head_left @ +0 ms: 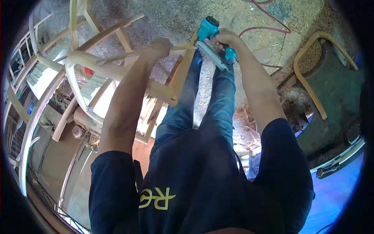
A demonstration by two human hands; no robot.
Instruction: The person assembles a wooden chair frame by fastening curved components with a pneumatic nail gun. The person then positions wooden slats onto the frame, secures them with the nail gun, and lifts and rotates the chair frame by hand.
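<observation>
My right hand [226, 38] is wrapped around the handle of a teal pneumatic nail gun [208, 28], with its grey magazine [212, 55] slanting down toward my leg. The gun's nose is at the corner of a wooden frame [186, 70] beside my legs. My left hand [160, 47] is closed on a thin wooden strip [181, 48] that runs to that corner. A thick round-edged rail [117, 70] of the frame passes under my left forearm. My fingertips on the left are partly hidden.
Curved wooden chair frames [72, 84] crowd the left side. A red air hose [269, 29] winds over the sawdust-strewn floor [171, 19]. To the right, a bent wooden piece [302, 58] lies on a dark surface [331, 105]. Wood scraps lie near my feet.
</observation>
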